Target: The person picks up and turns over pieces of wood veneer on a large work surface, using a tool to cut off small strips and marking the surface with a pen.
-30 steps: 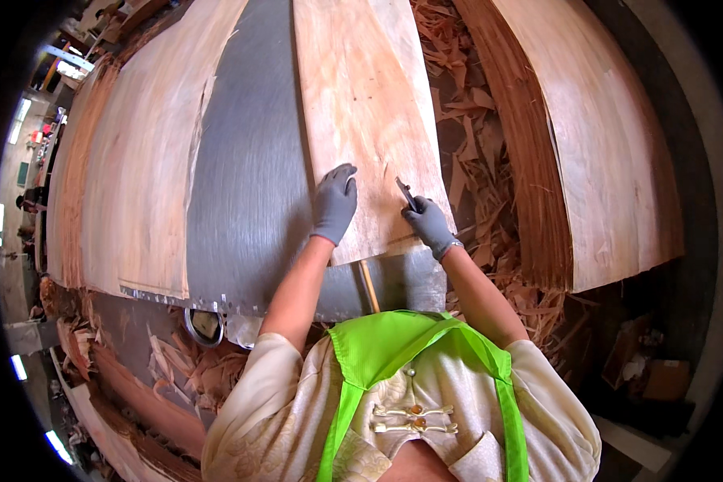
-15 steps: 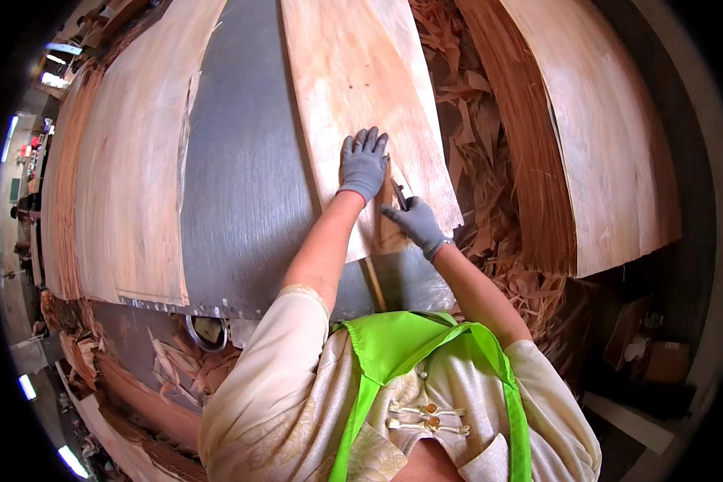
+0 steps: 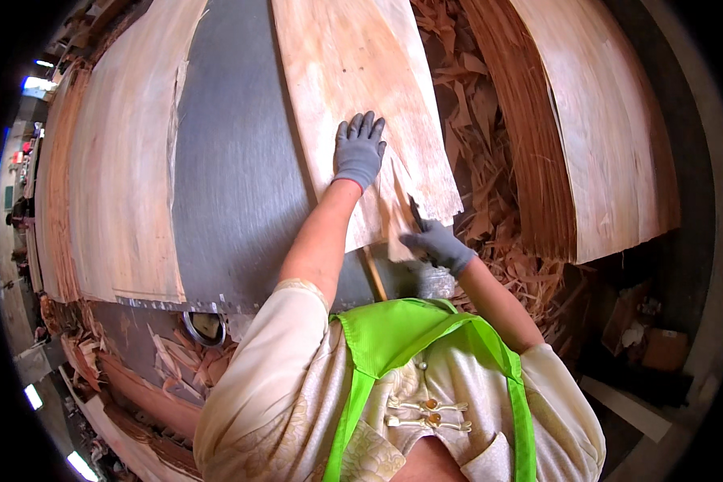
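My left hand (image 3: 360,151), in a grey glove, lies flat with fingers stretched out on a pale sheet of wood veneer (image 3: 365,84). My right hand (image 3: 439,245), also gloved, is closed around a slim dark knife (image 3: 415,213) near the sheet's front edge. A narrow tapering strip of veneer (image 3: 399,230) stands partly split from the sheet beside the knife. Its lower end hangs past the edge near my right thumb; whether the thumb pinches it I cannot tell.
A grey metal tabletop (image 3: 237,161) lies under the sheet. Veneer stacks stand at left (image 3: 128,177) and right (image 3: 606,136). Torn veneer scraps (image 3: 478,153) fill the gap on the right. A wooden stick (image 3: 375,275) pokes out at the front edge, near a round metal ring (image 3: 205,329).
My right hand has drawn back toward me and slightly right with the knife, and the split in the veneer is wider. My left hand has slid slightly farther away, still flat.
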The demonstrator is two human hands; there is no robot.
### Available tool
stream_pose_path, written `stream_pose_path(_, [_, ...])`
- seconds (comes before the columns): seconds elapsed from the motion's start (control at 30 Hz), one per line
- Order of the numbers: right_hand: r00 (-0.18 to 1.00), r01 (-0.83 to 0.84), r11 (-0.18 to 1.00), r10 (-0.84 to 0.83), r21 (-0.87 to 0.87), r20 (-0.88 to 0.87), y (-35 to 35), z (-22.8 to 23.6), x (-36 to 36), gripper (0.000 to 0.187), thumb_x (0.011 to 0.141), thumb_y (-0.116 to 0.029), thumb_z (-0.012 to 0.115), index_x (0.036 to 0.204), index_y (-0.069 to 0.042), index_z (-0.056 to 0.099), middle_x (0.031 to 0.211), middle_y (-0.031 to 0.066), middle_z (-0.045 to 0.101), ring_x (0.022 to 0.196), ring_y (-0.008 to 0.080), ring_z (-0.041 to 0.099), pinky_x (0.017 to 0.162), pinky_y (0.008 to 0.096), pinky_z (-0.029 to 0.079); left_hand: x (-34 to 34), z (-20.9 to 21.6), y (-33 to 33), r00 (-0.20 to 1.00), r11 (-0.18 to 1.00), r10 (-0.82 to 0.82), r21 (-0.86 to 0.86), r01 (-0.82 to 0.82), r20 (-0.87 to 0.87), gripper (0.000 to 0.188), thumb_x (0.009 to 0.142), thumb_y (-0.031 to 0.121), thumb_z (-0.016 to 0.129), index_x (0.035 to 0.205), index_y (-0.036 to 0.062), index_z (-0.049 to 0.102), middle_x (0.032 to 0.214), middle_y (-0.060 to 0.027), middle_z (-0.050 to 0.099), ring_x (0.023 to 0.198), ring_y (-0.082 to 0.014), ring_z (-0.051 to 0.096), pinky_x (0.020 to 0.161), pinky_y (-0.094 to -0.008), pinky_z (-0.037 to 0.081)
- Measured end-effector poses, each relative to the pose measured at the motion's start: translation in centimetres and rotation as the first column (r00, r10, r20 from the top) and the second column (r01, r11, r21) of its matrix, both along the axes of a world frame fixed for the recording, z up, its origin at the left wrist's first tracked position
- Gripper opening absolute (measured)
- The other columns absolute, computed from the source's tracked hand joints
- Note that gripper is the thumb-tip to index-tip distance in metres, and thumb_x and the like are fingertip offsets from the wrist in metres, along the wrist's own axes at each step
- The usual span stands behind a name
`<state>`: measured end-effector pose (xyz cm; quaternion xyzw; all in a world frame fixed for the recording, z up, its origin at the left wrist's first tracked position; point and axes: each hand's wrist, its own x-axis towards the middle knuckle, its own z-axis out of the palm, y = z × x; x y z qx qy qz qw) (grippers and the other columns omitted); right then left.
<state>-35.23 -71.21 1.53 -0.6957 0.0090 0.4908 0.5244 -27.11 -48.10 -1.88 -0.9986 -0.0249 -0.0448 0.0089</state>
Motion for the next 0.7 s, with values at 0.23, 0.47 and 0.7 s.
stream_pose_path(0.23, [0.973,-0.192,0.960,0.213,-0.203,0.086,-16.1,-0.3,-2.3,0.036,0.081,-0.023,0.071,0.102,0.004,0.060,0.082,0.0024,0.063,0.069,0.0161,0.058,0.064,0.0300,0.046,-0.2,0.5,-0.1,1.000,0.995,-0.009,-0.099,0.012,0.026,0.051,0.092,0.036,0.043,0.140,0.0197,0.037,0.148,-0.0086,0.031,0.135,-0.0264,0.029,0.110,-0.0456,0.016])
stream_pose_path(0.47, [0.808,0.113,0.752,0.311,-0.649,0.501,-18.3,0.4,-1.6,0.047,0.076,-0.042,0.068,0.104,-0.005,0.058,0.092,0.0192,0.066,0.087,0.0380,0.062,0.073,0.0426,0.048,-9.5,7.0,-1.0,0.932,0.773,0.257,-0.633,-0.039,0.255,0.027,0.080,0.021,0.069,0.098,0.0045,0.059,0.089,-0.0139,0.062,0.082,-0.0296,0.061,0.073,-0.0381,0.048])
stream_pose_path(0.7, [0.692,0.242,0.962,-0.083,-0.123,0.717,-12.1,-4.6,6.1,0.038,0.081,-0.032,0.066,0.103,-0.002,0.057,0.091,0.0204,0.064,0.085,0.0373,0.062,0.072,0.0400,0.048,-26.6,6.1,-8.0,0.852,0.555,0.343,-0.646,-0.524,-0.396,0.044,0.072,0.039,0.075,0.089,0.0027,0.058,0.074,-0.0144,0.061,0.063,-0.0280,0.060,0.059,-0.0393,0.048])
